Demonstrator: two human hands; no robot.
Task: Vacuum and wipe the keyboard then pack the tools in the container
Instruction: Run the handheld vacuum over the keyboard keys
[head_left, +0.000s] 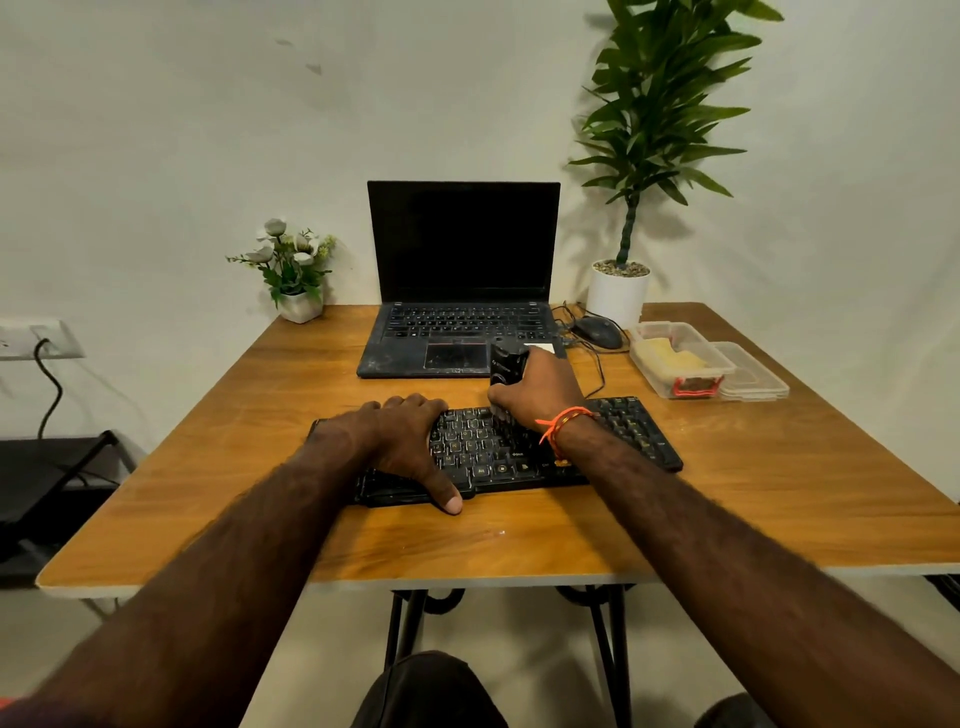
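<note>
Head view of a wooden table (208, 499) with a black keyboard (519, 457) lying near its front edge, slightly askew so that its right end sits farther back. Left hand (410, 441), fingers fairly straight and spread, rests flat on the left part of the keyboard, the thumb reaching over the front edge to the tabletop. Right hand (540, 389), an orange thread band (563, 423) at the wrist, grips a small black handheld vacuum (508, 366) held upright, its lower end against the keys near the middle of the upper rows. Behind the keyboard stands an open laptop (462, 280) with a dark screen. To the right of the laptop lie a black mouse (597, 331) and its cable. Farther right sits a clear plastic container (680, 358) with a red clasp, holding a yellowish cloth (670, 356); its lid (753, 376) lies just beside it. A small flower pot (298, 304) and a tall potted plant (621, 291) occupy the rear corners.
</note>
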